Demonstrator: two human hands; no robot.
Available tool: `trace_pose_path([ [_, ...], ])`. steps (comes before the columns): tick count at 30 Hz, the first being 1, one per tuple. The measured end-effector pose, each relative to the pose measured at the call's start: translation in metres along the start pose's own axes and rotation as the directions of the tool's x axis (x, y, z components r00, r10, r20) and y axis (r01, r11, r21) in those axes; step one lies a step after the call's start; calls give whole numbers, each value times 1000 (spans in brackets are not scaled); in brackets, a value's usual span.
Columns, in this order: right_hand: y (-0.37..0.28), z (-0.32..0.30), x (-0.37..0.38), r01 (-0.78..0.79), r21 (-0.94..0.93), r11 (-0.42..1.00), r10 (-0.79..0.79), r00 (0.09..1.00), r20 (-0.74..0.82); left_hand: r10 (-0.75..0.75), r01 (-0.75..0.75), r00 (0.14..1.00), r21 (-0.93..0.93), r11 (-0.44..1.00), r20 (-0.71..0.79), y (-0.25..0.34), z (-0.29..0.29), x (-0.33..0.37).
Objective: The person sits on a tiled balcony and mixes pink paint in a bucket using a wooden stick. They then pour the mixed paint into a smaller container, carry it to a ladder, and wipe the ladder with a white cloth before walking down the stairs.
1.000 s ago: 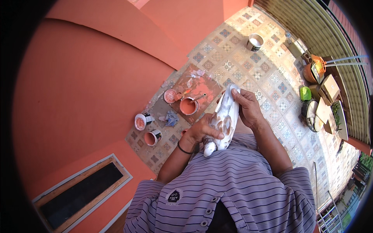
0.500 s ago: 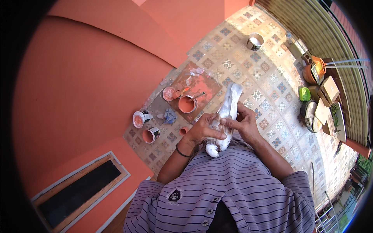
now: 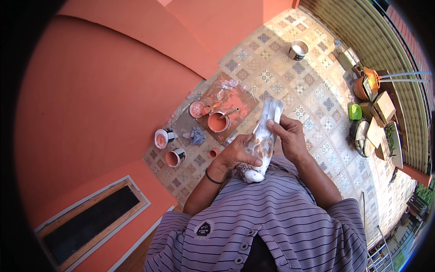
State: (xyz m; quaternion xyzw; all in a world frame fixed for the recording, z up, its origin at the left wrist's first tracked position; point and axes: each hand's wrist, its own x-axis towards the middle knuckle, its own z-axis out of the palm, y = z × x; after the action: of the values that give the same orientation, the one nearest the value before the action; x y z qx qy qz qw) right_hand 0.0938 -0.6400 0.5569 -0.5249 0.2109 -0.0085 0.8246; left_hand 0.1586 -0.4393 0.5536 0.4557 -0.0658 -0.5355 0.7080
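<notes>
A white pigeon with brown patches is held in front of my striped shirt. Its head is toward my body and its tail points away from me. My left hand wraps round the bird's body from the left, the thumb lying across it near the head. With thumb and fingers, my right hand pinches the feathers on the right side, close to the tail. The bird's feet and underside are hidden.
Beyond my left hand, an open pot of orange paint with a brush stands on a paint-stained board. More paint pots and a blue rag lie nearby. A bucket stands farther off; cardboard boxes line the right. An orange wall rises left.
My right hand has moved up and slightly right along the bird, toward the tail. More brown feathers now show, and the bird's head has shifted slightly right. My left hand keeps its hold.
</notes>
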Motion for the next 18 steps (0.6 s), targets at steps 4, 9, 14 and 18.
trace_pose_path([
  [4, -5, -14, 4, -63, -110, 992, 57, 997, -56, -43, 43, 999, -2, 999, 8, -2, -3, -1],
  [9, -10, -21, -20, -199, -187, 962, 202, 979, 0, -43, 39, 998, -80, 996, -48, -5, -3, -3],
  [14, 3, -8, -46, -10, -655, 755, 161, 972, 171, 14, -20, 989, -39, 999, -149, -6, 1, -7],
  [18, 6, -3, -46, -112, -432, 895, 181, 976, 124, 52, -49, 981, 18, 999, -185, -4, 4, -8],
])
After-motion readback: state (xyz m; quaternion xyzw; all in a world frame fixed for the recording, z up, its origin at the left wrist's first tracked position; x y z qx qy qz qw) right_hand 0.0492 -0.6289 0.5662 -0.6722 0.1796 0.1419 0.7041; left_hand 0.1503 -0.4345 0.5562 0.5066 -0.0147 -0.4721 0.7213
